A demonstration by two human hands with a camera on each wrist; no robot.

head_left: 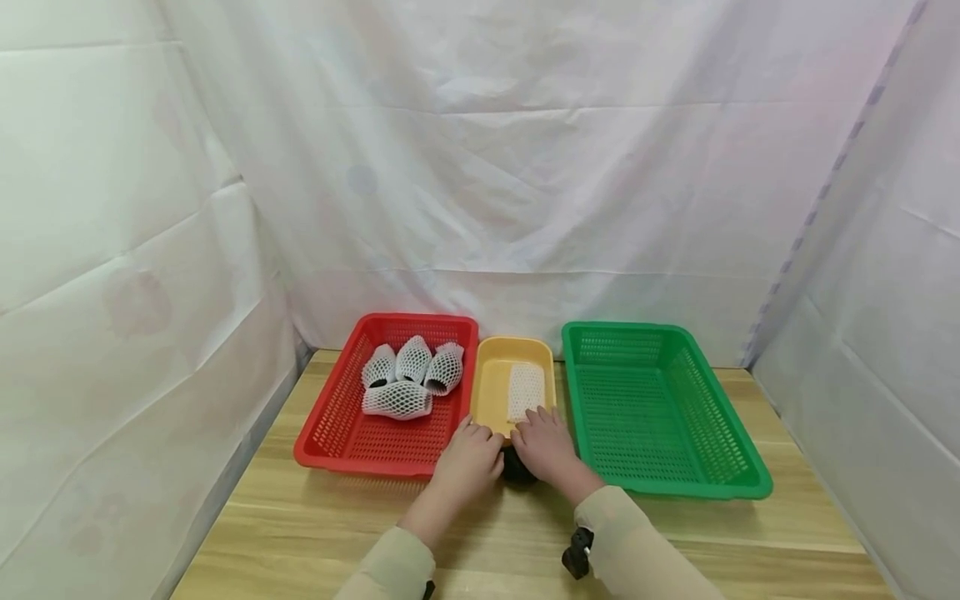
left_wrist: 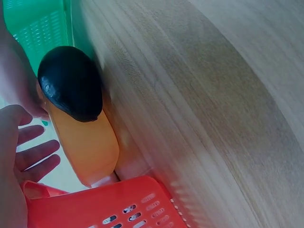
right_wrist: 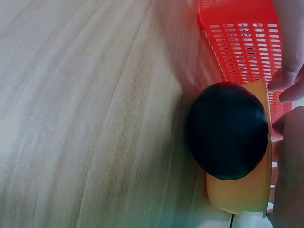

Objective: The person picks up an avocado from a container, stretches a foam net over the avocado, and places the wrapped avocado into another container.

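Note:
A smooth black egg-shaped fruit (left_wrist: 71, 83) lies on the table against the near end of the yellow tray (head_left: 492, 392). In the head view, the hands partly cover it. My left hand (head_left: 468, 458) is over the tray's near left corner, its fingers spread and holding nothing in the left wrist view. Across from it, my right hand (head_left: 546, 446) reaches over the near rim. Its fingertips are at the lower end of a white foam net sleeve (head_left: 527, 390) lying flat in the tray. In the right wrist view, its fingertips are partly hidden behind the rim.
To the left stands a red basket (head_left: 345, 461) with several dark items in white foam nets (head_left: 397, 400). A green basket (head_left: 667, 486) is on the right. All stand on a wooden table (head_left: 300, 533), with white curtains behind and at both sides.

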